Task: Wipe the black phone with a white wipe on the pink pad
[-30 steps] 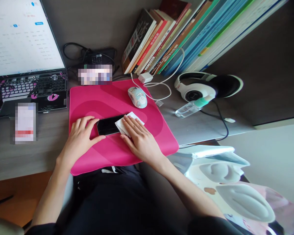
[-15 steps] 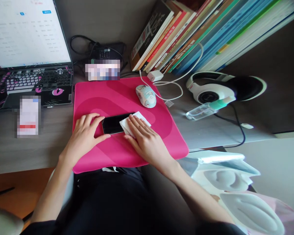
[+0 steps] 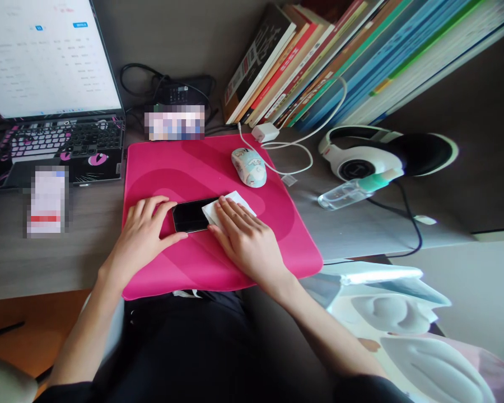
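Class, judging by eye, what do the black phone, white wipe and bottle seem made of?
Black phone: probably glass-faced, glossy, with a smooth, dark surface.
White wipe: matt paper or thin cloth; it looks thin and shineless.
Bottle: glossy clear plastic or glass, being see-through with bright highlights.

I count one counter point(image 3: 17, 263), one pink mat point(image 3: 168, 162), one dark phone point(image 3: 189, 216), one white tissue point(image 3: 210, 211), one patterned mouse point(image 3: 249, 167), one laptop point(image 3: 52, 140), one pair of headphones point(image 3: 353, 160), one clear bottle point(image 3: 340, 194), one white charger point(image 3: 265, 132), and more than ten books point(image 3: 311, 67), packed too tightly to number exactly.
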The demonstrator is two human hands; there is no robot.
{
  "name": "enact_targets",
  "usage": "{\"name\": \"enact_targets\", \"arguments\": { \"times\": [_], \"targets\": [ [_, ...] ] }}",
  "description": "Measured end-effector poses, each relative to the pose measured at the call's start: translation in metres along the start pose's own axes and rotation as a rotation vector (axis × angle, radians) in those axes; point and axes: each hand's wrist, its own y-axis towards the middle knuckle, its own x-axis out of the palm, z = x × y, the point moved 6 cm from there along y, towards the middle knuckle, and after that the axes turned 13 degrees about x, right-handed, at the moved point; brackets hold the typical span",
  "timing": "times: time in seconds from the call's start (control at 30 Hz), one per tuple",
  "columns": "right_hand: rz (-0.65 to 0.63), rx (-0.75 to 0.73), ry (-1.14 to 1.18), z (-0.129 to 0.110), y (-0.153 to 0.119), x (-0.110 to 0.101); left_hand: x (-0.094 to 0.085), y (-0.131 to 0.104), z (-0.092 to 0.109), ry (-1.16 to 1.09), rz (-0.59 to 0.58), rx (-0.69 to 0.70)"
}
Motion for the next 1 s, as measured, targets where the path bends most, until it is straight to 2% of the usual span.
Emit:
{"name": "enact_targets", "arguments": {
  "times": [0.13, 0.23, 0.53, 0.8, 1.0],
  "targets": [
    [-0.011, -0.069, -0.060, -0.015, -0.016, -0.015, 0.000, 0.000, 0.000, -0.005, -0.005, -0.006],
    [-0.034, -0.091, -0.023, -0.020, -0.020, -0.017, 0.000, 0.000, 0.000, -0.009, -0.003, 0.000],
    [-0.234, -0.045, 0.176, -0.002, 0.008, 0.015, 0.002, -0.001, -0.002, -0.010, 0.009, 0.005],
    [-0.214, -0.033, 0.163, -0.004, 0.006, 0.012, 0.001, 0.000, 0.000, -0.031, 0.003, -0.009],
    [-0.076, -0.069, 0.090, -0.009, 0.000, -0.001, 0.000, 0.001, 0.000, -0.013, -0.004, -0.011]
  ]
}}
